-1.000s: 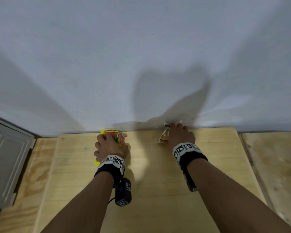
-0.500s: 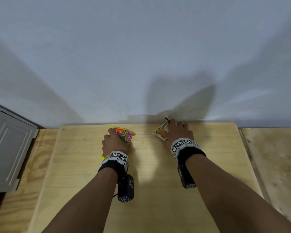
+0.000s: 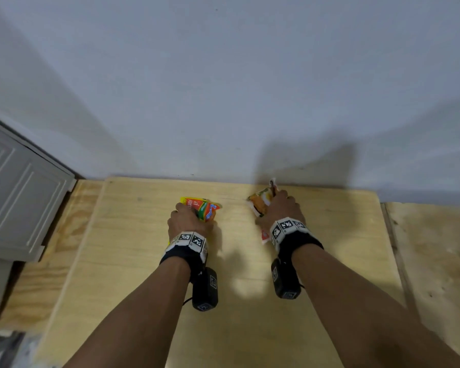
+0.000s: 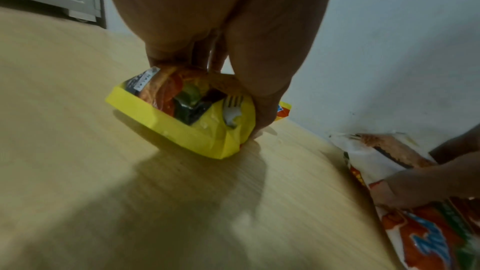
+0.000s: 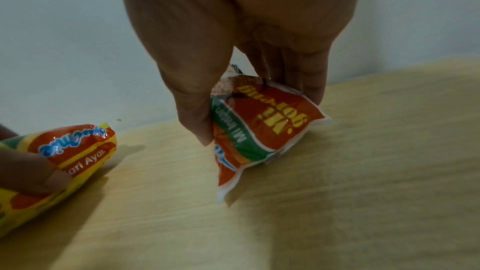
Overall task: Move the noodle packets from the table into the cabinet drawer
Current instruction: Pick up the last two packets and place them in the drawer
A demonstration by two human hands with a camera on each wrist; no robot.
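My left hand (image 3: 189, 221) grips a yellow noodle packet (image 3: 201, 208) over the wooden table (image 3: 144, 261), near the wall. In the left wrist view the yellow packet (image 4: 187, 114) is pinched between thumb and fingers and tilted, one corner close to the wood. My right hand (image 3: 279, 208) grips a white and orange noodle packet (image 3: 260, 201) a little to the right. The right wrist view shows thumb and fingers clamped on the orange packet (image 5: 259, 126), its lower corner near the table. The cabinet drawer is not in view.
A grey panelled cabinet (image 3: 19, 208) stands at the left, beyond the table's edge. The white wall (image 3: 223, 102) runs right behind the table. More plywood surface (image 3: 436, 261) lies to the right.
Both hands have drawn back from the wall toward me, each carrying its packet. The packets have come up off the table edge by the wall and tilted.
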